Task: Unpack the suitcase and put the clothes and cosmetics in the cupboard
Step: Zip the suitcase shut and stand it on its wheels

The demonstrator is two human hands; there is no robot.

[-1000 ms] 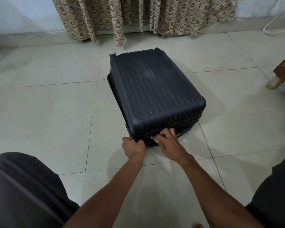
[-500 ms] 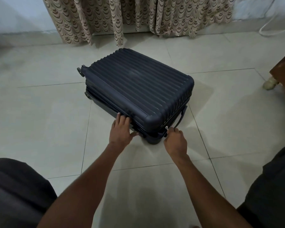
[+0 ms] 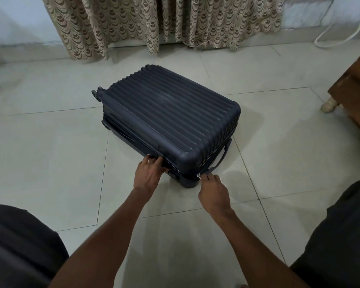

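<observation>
Crouching on the tiled floor (image 3: 50, 163), the person has the dark ribbed suitcase (image 3: 170, 117) lying flat in front of their knees, lid still down, its nearest corner pointing at them and its wheels at the far left end.

The left hand (image 3: 147, 175) rests against the near long side, fingers laid fairly straight along the seam, bracing rather than gripping. That looks right: the case wants holding down so the zip runs instead of dragging the shell across the tiles. I would press downward and a little away, keeping the fingertips clear of the zip track.

Next comes the rounded corner, the awkward bit. Sliders tend to bind on a curve, so a steady pull that follows the bend should serve better than a yank.

The small silver zip puller (image 3: 199, 176) sits just past that corner, and the right hand (image 3: 213, 191) has its fingers curled together, pinching it. From there the pull should run along the short side where the carry handle (image 3: 222, 157) hangs, keeping low and in line with the track.

Nothing of the clothes or cosmetics shows yet, and no cupboard is plainly visible; only a patterned curtain (image 3: 154, 23) behind and a wooden furniture leg (image 3: 328, 106) at far right.
</observation>
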